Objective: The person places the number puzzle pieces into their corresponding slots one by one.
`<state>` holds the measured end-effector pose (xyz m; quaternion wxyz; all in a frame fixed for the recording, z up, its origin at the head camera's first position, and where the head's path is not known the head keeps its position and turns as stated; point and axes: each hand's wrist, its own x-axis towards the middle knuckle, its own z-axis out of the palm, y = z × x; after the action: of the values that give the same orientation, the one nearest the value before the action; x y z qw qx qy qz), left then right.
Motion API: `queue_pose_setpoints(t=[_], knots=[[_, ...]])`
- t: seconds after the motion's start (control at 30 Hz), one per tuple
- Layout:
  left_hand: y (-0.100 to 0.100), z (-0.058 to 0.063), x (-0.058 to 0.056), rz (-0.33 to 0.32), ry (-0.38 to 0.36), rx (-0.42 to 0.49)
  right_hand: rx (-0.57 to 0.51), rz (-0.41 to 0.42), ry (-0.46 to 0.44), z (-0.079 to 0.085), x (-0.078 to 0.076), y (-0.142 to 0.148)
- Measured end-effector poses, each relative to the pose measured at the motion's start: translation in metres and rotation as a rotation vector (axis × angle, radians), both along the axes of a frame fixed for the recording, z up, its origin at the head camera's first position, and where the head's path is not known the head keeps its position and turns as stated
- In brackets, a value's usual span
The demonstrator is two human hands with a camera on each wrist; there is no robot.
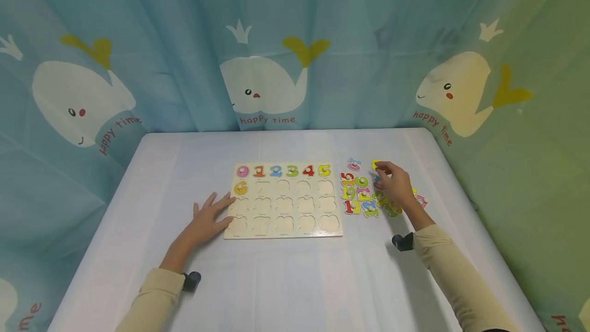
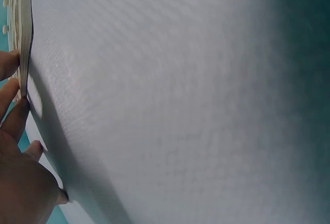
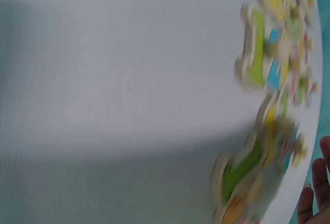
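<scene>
The left hand (image 1: pixel 207 221), fingers spread, rests on the left edge of the number board (image 1: pixel 273 206). To the right, the bent right hand (image 1: pixel 395 183) hides some number pieces (image 1: pixel 363 193); whether it grips the yellow piece (image 1: pixel 374 163) cannot be told.

Head view's pretty bright; soft shadows on the white table (image 1: pixel 276 281); colourful knobbed wooden number pieces (image 3: pixel 258 44) look blurry in right-wrist view
</scene>
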<state>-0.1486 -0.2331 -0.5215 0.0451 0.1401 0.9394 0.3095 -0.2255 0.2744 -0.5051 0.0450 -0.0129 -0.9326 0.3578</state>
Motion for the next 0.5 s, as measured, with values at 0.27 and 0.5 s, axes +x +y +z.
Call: queue_pose_setpoints(t=[0.27,0.5], knots=[[0.0,0.003,0.0,0.003,-0.015,-0.014,0.066,-0.029,0.043,0.002,0.004,0.037],[0.0,0.004,-0.002,0.023,-0.033,-0.016,-0.007,-0.039,0.066,0.011,0.025,0.076]])
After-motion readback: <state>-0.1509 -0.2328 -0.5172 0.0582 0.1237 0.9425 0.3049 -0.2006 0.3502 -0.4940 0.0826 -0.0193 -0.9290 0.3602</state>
